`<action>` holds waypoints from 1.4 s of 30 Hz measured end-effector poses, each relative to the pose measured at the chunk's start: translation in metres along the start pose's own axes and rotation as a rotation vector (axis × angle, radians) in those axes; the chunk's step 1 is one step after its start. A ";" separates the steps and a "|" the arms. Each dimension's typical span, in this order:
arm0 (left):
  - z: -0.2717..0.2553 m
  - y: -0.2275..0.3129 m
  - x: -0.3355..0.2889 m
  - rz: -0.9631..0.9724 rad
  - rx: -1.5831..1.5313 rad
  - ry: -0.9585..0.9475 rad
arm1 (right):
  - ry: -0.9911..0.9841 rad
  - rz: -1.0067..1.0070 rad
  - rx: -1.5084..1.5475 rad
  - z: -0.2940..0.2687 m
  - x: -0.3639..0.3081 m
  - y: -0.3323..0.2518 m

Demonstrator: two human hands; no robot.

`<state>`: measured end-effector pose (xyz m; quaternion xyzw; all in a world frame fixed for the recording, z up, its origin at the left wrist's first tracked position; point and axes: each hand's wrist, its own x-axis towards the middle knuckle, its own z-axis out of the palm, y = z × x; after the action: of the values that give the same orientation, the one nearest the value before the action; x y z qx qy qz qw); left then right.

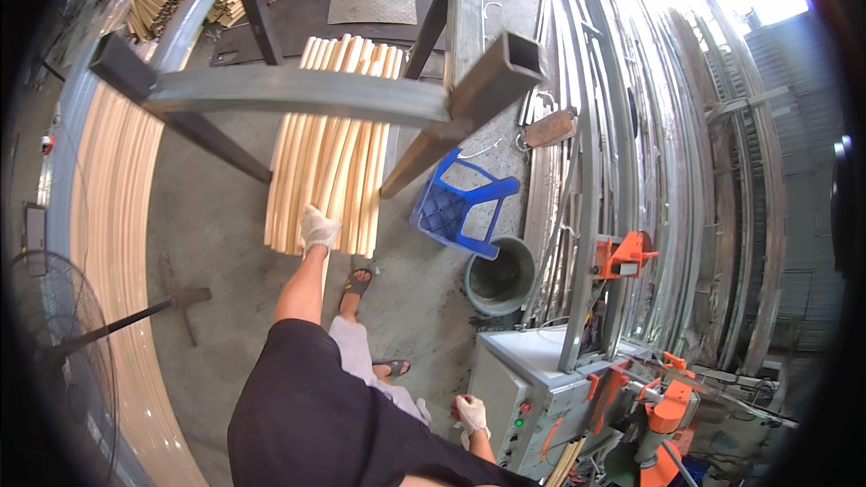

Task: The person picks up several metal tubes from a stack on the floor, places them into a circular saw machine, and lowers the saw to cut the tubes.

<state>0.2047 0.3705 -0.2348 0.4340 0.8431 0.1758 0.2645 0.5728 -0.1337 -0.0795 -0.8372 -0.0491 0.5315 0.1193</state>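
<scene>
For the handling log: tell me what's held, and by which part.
Left hand is at the near ends of wooden rods, grip unclear. Right hand: nothing visibly held.

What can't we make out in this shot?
All head view:
Left hand in white glove: palm and grip hidden behind its own back.
Right hand in white glove: too small to tell if it holds anything.
Long pale tan sticks: partly covered by grey metal frame.
Black wire fan: left side lost in dark rim.

Black top (293, 397), grey shorts (354, 349), sandals (359, 282), white-gloved hands (319, 229)
</scene>
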 end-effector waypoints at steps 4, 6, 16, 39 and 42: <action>0.061 0.071 0.078 -0.022 0.059 0.029 | 0.104 0.052 -0.049 0.000 -0.014 -0.037; 0.084 0.099 0.094 -0.015 0.073 -0.019 | 0.167 0.050 -0.026 -0.006 -0.016 -0.023; 0.150 0.078 0.131 -0.132 0.272 -0.276 | 0.103 0.233 0.134 0.018 -0.014 0.007; 0.198 0.029 0.050 0.162 -0.114 -0.988 | 0.265 0.340 0.078 0.075 -0.103 0.137; 0.178 0.042 -0.033 0.217 0.033 -1.075 | 0.314 0.396 0.214 0.106 -0.120 0.172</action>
<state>0.3541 0.3792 -0.3454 0.5511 0.5424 -0.0575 0.6315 0.4177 -0.3097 -0.0603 -0.8852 0.1909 0.4106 0.1069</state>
